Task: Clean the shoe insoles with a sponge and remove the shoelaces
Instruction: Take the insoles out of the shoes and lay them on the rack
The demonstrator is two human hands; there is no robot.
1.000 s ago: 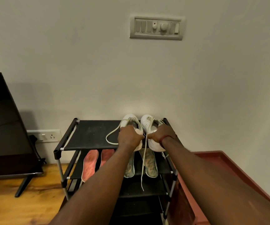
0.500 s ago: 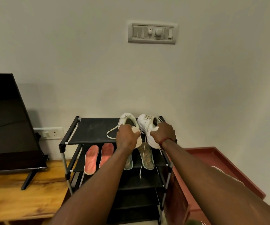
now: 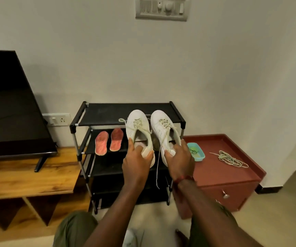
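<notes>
**Shoes lifted off the rack**

Both white shoes have come off the top of the rack (image 3: 108,113), where they sat a moment ago. Now they are up in the air in front of it, nearer to the person, with toes pointing away.

The left hand (image 3: 137,163) holds the left shoe (image 3: 137,123) by its heel. Its fingers (image 3: 130,146) are clamped on the heel, with the thumb on the other side. The right hand (image 3: 180,159) holds the right shoe (image 3: 162,123) the same way, fingers (image 3: 184,147) clamped on the heel. The two shoes are side by side and nearly touch. Both are still laced. One lace (image 3: 158,157) hangs down from the right shoe between the hands.

Two pink insoles (image 3: 101,143) lie next to each other on the second shelf, to the left of the shoes.

On the red cabinet (image 3: 223,173) to the right of the rack sits a small teal tub (image 3: 197,152). A pile of loose laces (image 3: 231,158) lies near it. To the left a TV (image 3: 10,113) stands on a wooden worktop (image 3: 27,177).
</notes>
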